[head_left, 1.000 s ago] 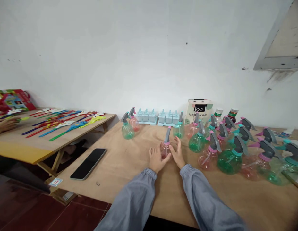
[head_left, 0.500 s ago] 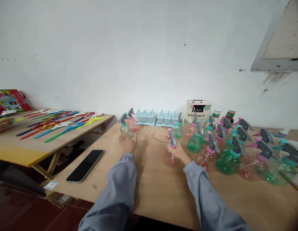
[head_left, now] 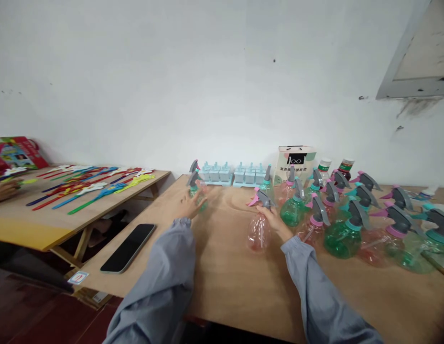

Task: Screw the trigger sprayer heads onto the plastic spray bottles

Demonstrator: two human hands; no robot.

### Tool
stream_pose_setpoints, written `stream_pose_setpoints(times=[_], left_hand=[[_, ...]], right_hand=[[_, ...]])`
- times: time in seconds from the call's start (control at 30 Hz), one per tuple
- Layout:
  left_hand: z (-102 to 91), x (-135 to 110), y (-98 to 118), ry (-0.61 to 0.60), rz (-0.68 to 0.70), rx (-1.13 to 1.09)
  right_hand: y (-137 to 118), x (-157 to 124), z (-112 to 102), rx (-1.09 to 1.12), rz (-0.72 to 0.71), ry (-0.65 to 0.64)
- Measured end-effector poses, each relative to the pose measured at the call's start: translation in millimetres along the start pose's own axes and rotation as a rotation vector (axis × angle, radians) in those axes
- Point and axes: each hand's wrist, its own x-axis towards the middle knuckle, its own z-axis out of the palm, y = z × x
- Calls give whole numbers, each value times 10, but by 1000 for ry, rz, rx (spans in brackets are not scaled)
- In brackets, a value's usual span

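My right hand (head_left: 275, 220) is closed around the neck of a clear pink spray bottle (head_left: 258, 234), below its grey head and pink nozzle. This bottle is upright over the middle of the table. Farther back on the left, my left hand (head_left: 184, 205) has its fingers against a green spray bottle (head_left: 202, 202) with a grey head; blur partly hides the grip. Just behind that one is another spray bottle with a pink-and-grey head (head_left: 194, 166), its body mostly covered. Several more pink and green spray bottles (head_left: 341, 240) stand close together beside my right hand.
A black phone (head_left: 128, 248) lies at the left of the wooden table (head_left: 229, 286). Pale blue ice-pop moulds (head_left: 250, 176) and a printed paper bag (head_left: 294, 165) stand along the wall. Colourful hand-shaped clappers (head_left: 96, 188) cover the neighbouring table, where another person's hand (head_left: 6, 190) shows.
The green bottle at my left hand has shifted right and its head has turned. The pink bottle in my right hand has turned, its nozzle now pointing left.
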Motion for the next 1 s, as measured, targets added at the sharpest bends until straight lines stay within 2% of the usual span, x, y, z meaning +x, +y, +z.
stream_pose_setpoints(times=[0.2,0.33,0.47,0.73,0.87,1.0], left_hand=[[190,-618,752,130,155,39],[257,-886,1018,173,205,-37],[324,-992,1047,218,212,-155],[391,-1010,957,269,290,-249],[370,-1044,911,270,252,-238],[329,-1060,859,255,211,-225]], right_hand=[[-88,-12,-29,223,128,-121],[-129,-28,-13,274,162,-152],[-144,-34,-20,237,189,-161],[-77,-7,-22,219,153,-133],[-7,-5,-29,193,161,-81],[24,2,-8,160,90,35]])
